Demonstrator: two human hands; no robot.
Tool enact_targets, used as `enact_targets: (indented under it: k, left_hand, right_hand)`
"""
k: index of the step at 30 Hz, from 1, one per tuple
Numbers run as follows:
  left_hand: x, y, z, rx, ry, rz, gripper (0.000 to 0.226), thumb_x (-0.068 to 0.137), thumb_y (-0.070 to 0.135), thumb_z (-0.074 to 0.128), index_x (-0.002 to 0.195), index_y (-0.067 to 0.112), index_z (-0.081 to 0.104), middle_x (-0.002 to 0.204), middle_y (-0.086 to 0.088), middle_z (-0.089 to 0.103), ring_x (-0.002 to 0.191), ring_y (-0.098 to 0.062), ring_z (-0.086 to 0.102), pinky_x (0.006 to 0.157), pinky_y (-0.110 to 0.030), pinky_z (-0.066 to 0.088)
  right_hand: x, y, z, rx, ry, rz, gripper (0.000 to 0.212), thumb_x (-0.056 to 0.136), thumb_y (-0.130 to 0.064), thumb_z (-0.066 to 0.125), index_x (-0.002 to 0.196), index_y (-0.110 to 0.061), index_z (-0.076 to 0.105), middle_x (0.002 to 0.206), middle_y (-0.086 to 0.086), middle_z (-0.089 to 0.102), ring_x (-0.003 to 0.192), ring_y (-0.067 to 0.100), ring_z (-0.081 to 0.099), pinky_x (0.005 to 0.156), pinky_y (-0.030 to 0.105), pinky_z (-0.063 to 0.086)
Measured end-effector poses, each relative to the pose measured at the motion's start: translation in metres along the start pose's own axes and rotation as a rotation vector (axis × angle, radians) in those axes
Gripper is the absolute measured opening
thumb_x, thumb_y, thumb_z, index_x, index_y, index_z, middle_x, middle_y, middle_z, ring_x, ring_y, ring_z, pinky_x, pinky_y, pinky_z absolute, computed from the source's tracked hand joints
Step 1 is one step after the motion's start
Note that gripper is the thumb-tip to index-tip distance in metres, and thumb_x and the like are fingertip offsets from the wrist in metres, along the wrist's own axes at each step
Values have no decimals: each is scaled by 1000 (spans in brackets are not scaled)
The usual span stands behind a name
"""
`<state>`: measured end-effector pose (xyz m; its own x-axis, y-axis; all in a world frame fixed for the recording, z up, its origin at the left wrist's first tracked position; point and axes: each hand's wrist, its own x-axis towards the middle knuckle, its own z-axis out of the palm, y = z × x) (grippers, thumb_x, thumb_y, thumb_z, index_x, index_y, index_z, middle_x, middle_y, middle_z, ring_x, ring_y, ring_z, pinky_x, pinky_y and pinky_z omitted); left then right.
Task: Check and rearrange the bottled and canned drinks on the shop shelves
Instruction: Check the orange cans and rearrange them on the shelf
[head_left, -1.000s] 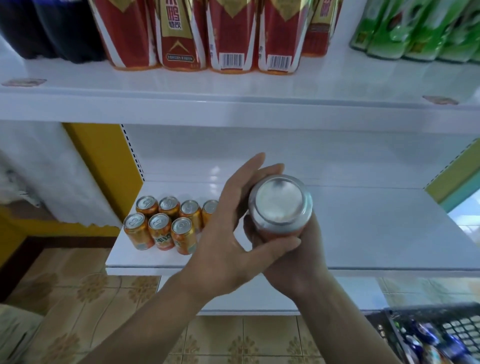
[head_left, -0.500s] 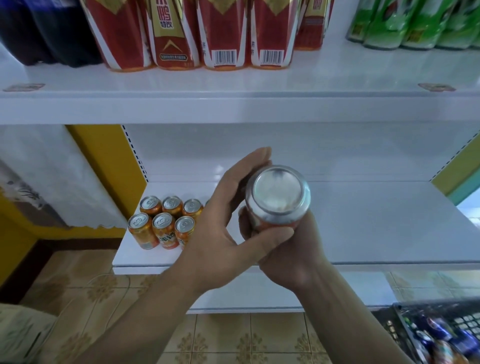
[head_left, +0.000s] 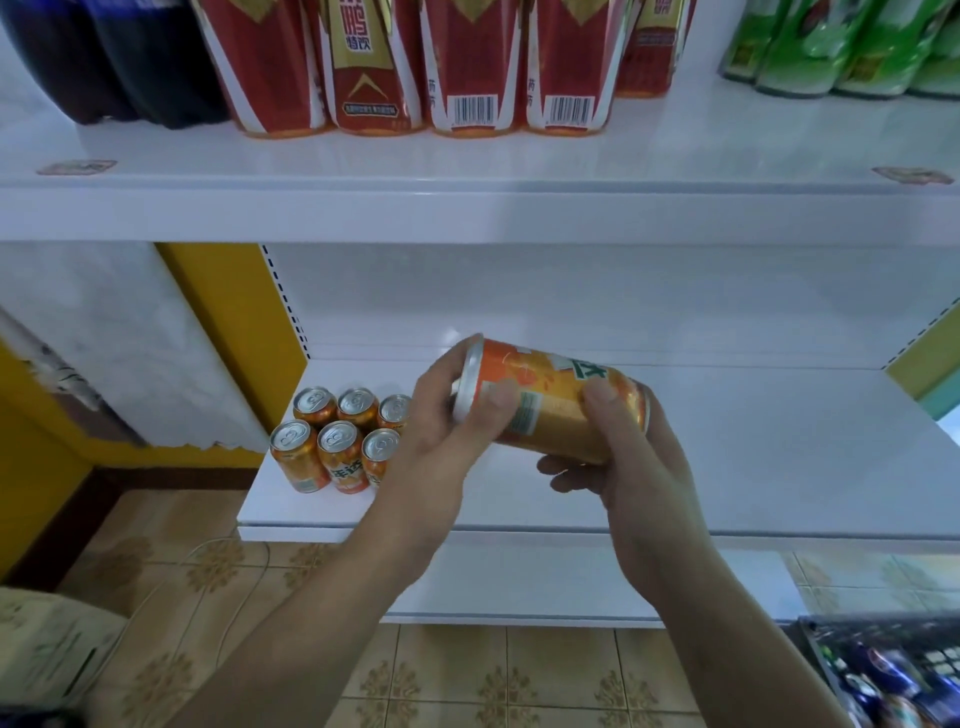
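Between the two hands, in front of the lower shelf (head_left: 753, 467) and held off it, an orange soda can (head_left: 558, 410) is lying nearly on its side, its silver-rimmed end tipping up toward the left hand. Left hand (head_left: 436, 441) is gripping that rimmed end, thumb pressing on the can's side just past the rim, fingers curling round behind the end. Right hand (head_left: 628, 467) is clamping the other end, thumb lying across the top of the body, fingers wrapping underneath with fingertips showing below the can. Both hands are closing on the one can, thumbs sitting apart on the label; whether the fingers are meeting beneath cannot be told. Label is facing up, large lettering partly showing near the right thumb. Just left of the left hand, and partly hidden behind it, a cluster of matching orange cans (head_left: 332, 441) is standing upright in two rows. Above both hands, the upper shelf (head_left: 467, 213) is carrying red-labelled bottles (head_left: 467, 62) straight overhead, dark bottles (head_left: 114, 62) up to the left, green bottles (head_left: 831, 47) up to the right. Beside the right forearm, at the far lower right, a dark basket (head_left: 883, 626) is holding blurred drinks, too smeared to name. Patterned floor tiles (head_left: 467, 675) are showing beneath both forearms.
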<state>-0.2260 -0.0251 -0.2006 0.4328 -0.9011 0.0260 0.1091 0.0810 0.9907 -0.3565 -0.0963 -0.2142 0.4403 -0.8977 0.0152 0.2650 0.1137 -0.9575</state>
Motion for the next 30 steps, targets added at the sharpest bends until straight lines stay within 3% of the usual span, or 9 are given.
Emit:
enact_targets:
  k: [3, 5, 7, 10, 13, 18, 22, 28, 30]
  left_hand:
    - [-1, -3, -4, -79, -23, 26, 44, 76, 44, 71, 117, 57, 60, 123, 18, 61, 114, -11, 64, 88, -29, 57]
    - [-1, -2, -2, -171, 43, -37, 48, 70, 49, 69, 117, 44, 65, 122, 7, 65, 109, -17, 68, 85, -32, 59]
    - [-2, -3, 0, -190, 48, -105, 63, 64, 59, 65, 122, 33, 63, 120, -1, 68, 107, -18, 70, 87, -35, 60]
    - [0, -6, -1, -151, 0, -104, 57, 65, 56, 65, 120, 39, 61, 114, 8, 70, 106, -12, 69, 96, -33, 56]
    - [0, -6, -4, -116, -51, -33, 39, 72, 44, 66, 110, 56, 64, 114, 20, 66, 107, -8, 67, 89, -29, 57]
    - [1, -6, -4, -194, 4, -104, 49, 73, 52, 61, 117, 32, 66, 116, -1, 71, 103, -19, 72, 85, -35, 60]
    - [-2, -10, 1, -139, -20, -74, 53, 70, 51, 74, 120, 43, 61, 121, 8, 67, 108, -14, 69, 92, -31, 57]
    - [5, -8, -4, -159, 62, -93, 47, 73, 60, 66, 117, 42, 62, 117, 6, 69, 106, -14, 69, 90, -32, 58]
    - [6, -6, -6, -83, -20, -24, 44, 81, 55, 71, 121, 40, 59, 115, 10, 69, 109, -11, 67, 91, -29, 56]
  right_hand:
    - [1, -1, -3, -113, -36, 8, 52, 75, -60, 63, 118, -32, 55, 104, 2, 69, 77, 16, 73, 61, 23, 57]
    - [1, 2, -6, -237, -79, -77, 50, 82, -62, 70, 124, -46, 48, 122, -10, 60, 99, 7, 68, 71, 24, 59]
    - [0, 2, -9, -356, -111, -163, 55, 76, -59, 71, 124, -57, 43, 124, -22, 55, 108, 4, 63, 78, 26, 60]
    - [2, -2, -6, -299, -36, -113, 45, 78, -63, 75, 115, -49, 52, 117, -9, 59, 92, 6, 68, 63, 23, 57]
    - [4, -3, -5, -226, -25, 25, 47, 79, -63, 62, 118, -39, 53, 116, 5, 62, 84, 7, 71, 59, 22, 56]
    - [0, 1, -10, -303, -67, -117, 46, 81, -44, 63, 125, -47, 48, 126, -3, 56, 99, 9, 69, 65, 23, 57]
    - [4, 3, -7, -190, 45, 13, 44, 86, -60, 65, 118, -31, 58, 113, 15, 64, 77, 20, 73, 55, 24, 55]
    - [-1, 10, -7, -297, -48, -65, 53, 84, -44, 65, 133, -40, 47, 111, -3, 65, 88, 19, 72, 64, 27, 59]
    - [0, 9, -1, -200, 38, -5, 44, 85, -52, 69, 121, -29, 58, 94, 2, 70, 69, 21, 71, 57, 26, 56]
